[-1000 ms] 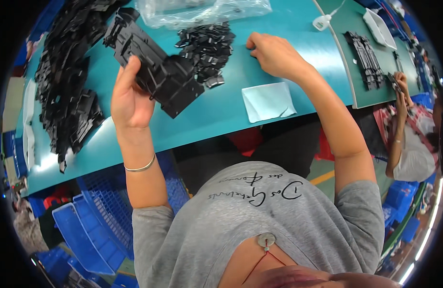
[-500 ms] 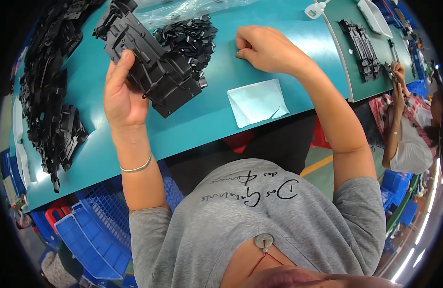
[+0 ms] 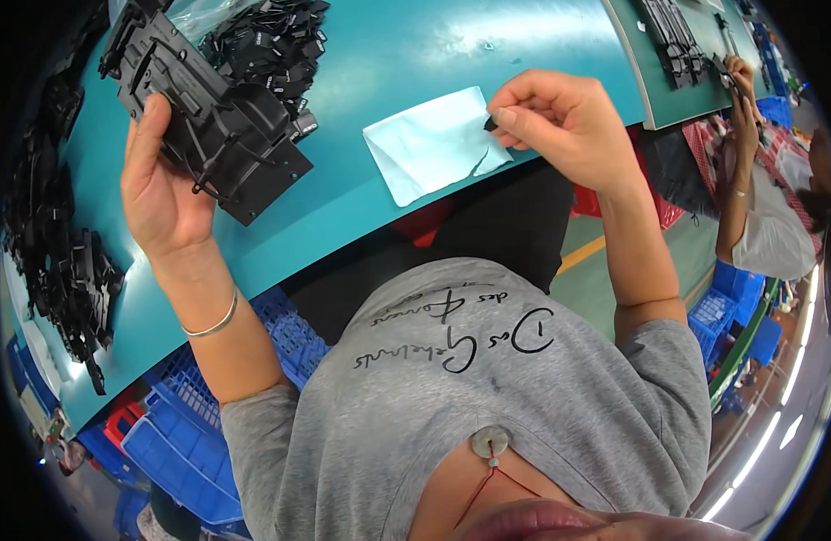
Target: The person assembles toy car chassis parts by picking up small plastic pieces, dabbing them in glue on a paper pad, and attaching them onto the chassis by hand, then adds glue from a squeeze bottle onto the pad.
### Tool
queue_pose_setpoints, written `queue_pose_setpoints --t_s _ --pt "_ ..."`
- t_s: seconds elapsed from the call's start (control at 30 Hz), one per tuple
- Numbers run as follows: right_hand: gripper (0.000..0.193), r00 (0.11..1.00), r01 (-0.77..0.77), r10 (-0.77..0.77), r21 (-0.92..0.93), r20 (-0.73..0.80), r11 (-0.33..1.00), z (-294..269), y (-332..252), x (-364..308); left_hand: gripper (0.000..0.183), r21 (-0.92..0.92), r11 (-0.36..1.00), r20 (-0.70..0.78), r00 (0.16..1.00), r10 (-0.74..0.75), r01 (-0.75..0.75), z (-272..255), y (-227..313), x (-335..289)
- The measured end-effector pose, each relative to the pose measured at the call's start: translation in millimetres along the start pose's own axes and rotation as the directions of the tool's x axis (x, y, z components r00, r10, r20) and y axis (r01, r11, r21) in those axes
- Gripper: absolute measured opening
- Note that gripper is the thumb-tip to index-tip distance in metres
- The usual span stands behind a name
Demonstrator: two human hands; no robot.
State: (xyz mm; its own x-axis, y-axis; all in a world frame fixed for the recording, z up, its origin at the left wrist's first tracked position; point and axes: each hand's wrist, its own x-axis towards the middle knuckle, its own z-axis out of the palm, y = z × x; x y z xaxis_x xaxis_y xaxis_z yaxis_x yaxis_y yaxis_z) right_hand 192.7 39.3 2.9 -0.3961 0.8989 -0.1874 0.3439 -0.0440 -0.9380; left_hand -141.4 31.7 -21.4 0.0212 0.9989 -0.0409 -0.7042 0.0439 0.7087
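Observation:
My left hand (image 3: 168,180) is closed round a long black moulded plastic part (image 3: 204,117), held tilted above the table with the thumb on top. My right hand (image 3: 560,126) pinches a small black piece (image 3: 490,123) between thumb and fingertips. That hand is at the right edge of a pale, creased sheet (image 3: 424,149) lying near the table's front edge. Behind the held part lies a pile of small black plastic pieces (image 3: 271,45). Most of the piece in my right fingers is hidden.
A heap of larger black plastic parts (image 3: 50,225) covers the table's left end. Clear plastic film (image 3: 195,18) lies at the back. At the right, a co-worker's hands (image 3: 743,86) work near black parts (image 3: 675,41). Blue baskets (image 3: 186,451) stand below the table at left.
My right hand has moved from the table top toward me, to the sheet's right edge, and a small black piece shows in its fingers. My left hand still holds the long part. The view has shifted.

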Motion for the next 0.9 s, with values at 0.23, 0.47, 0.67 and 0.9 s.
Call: queue_pose_setpoints --t_s 0.23,0.47,0.67,0.9 --pt "0.009 0.991 0.124 -0.136 -0.293 -0.018 0.948 16.7 2.9 -1.5 0.017 0.019 1.0 -0.074 0.997 -0.01 0.011 -5.8 2.8 -0.4" --pt "0.003 0.905 0.351 -0.426 -0.605 0.022 0.715 38.2 0.3 -1.4 0.011 0.029 1.0 -0.047 0.999 -0.008 0.009 -1.8 4.7 -3.2" --pt "0.004 0.851 0.412 -0.523 -0.679 0.047 0.608 43.0 2.3 -4.2 0.014 0.05 0.999 -0.01 1.0 0.014 -0.013 -5.7 1.8 -1.9" --pt "0.005 0.818 0.472 -0.567 -0.674 0.096 0.568 39.7 1.3 -3.2 0.016 0.073 0.997 -0.059 0.997 0.042 -0.037 -5.9 2.7 -3.2"
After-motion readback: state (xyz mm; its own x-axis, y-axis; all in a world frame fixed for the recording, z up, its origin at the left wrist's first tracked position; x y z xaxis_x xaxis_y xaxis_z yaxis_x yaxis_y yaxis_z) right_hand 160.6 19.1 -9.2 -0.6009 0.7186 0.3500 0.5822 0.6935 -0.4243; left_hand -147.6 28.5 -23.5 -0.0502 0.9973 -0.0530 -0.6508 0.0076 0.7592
